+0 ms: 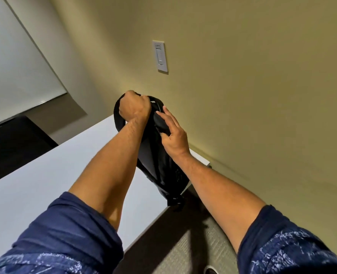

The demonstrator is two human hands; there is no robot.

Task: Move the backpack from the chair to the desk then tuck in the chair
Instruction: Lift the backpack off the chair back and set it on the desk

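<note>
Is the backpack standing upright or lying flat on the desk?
Roughly upright: the backpack stands on the desk near its corner, left hand gripping its top, right hand on its side.

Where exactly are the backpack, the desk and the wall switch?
backpack (159,165): head view, black side panel.
desk (45,184): head view, bare white top.
wall switch (160,56): head view, white plate.
</note>
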